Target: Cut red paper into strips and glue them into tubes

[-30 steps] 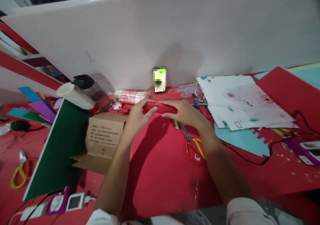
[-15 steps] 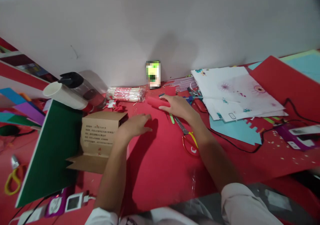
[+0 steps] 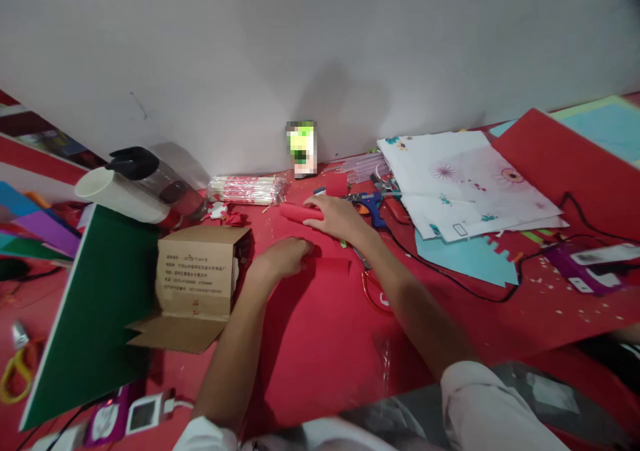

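My right hand (image 3: 343, 219) is closed on a rolled piece of red paper (image 3: 299, 212), whose tube end points left. Lower and to its left, my left hand (image 3: 283, 259) has its fingers curled together at the edge of a flat piece of red paper (image 3: 327, 266). That paper barely stands out from the red tabletop. Scissors with red and yellow handles (image 3: 375, 296) lie partly hidden beneath my right forearm. A blue glue gun (image 3: 373, 205) rests just beyond my right hand, near a small upright red paper piece (image 3: 337, 184).
An open cardboard box (image 3: 195, 271) and a green board (image 3: 95, 311) stand left. Behind them are a paper cup (image 3: 120, 194), a bottle (image 3: 160, 177) and wrapped sticks (image 3: 247, 189). A phone (image 3: 302, 149) leans on the wall. Printed white sheets (image 3: 465, 184) and a black cable (image 3: 450, 283) lie right.
My right hand has moved slightly left and down with the red roll. My left hand has shifted right and its fingers have closed. The flat red paper and the glue gun show more now.
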Available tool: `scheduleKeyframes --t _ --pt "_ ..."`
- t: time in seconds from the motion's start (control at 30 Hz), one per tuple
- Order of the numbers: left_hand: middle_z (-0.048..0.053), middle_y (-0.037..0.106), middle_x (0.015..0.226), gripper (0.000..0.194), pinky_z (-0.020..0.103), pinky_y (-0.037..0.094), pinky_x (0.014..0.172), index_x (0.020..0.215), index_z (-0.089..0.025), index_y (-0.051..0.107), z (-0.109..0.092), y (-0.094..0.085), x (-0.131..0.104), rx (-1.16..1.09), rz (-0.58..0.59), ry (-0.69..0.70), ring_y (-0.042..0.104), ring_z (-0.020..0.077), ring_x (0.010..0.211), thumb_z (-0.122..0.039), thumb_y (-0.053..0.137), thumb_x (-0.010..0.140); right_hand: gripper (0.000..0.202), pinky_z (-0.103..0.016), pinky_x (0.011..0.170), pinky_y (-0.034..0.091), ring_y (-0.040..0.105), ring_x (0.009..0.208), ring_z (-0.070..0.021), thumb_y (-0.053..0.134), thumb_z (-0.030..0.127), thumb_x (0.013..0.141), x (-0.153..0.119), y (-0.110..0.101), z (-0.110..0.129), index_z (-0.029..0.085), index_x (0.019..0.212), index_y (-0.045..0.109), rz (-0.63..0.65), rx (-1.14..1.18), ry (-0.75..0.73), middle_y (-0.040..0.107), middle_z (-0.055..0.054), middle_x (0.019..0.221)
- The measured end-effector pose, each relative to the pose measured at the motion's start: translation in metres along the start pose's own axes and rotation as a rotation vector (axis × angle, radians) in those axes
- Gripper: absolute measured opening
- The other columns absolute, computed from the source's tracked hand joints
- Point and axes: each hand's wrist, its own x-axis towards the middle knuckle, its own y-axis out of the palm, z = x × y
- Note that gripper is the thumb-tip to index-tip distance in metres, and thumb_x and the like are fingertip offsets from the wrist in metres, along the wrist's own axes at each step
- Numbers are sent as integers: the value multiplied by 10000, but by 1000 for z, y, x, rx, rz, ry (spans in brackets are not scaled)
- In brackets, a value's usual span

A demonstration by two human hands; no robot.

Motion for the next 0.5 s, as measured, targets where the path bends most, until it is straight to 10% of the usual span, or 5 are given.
scheduleKeyframes --t 0.2,0.33,0.5 --pt "9 712 832 83 261 373 635 872 -203 668 1 -19 -20 -253 71 116 606 166 711 -228 598 910 439 -452 1056 480 639 1240 -304 719 300 923 2 17 9 181 1337 631 13 120 -54 680 -134 1376" --pt "16 715 847 88 260 380 652 905 -194 668 2 -34 -35 -303 -96 51 597 160 717 -273 635 927 350 -436 1032 501 678 1176 -274 660 360 964 -1 -3 12 172 1258 687 -39 371 -61 718 -139 1297" --pt "22 711 823 174 266 416 664 870 -195 663 3 -41 -45 -396 -351 -30 613 167 723 -358 666 931 445 -358 886 550 734 1016 -235 701 462 907 -16 -51 9 206 1272 693 374 617 -169 784 -89 1131"
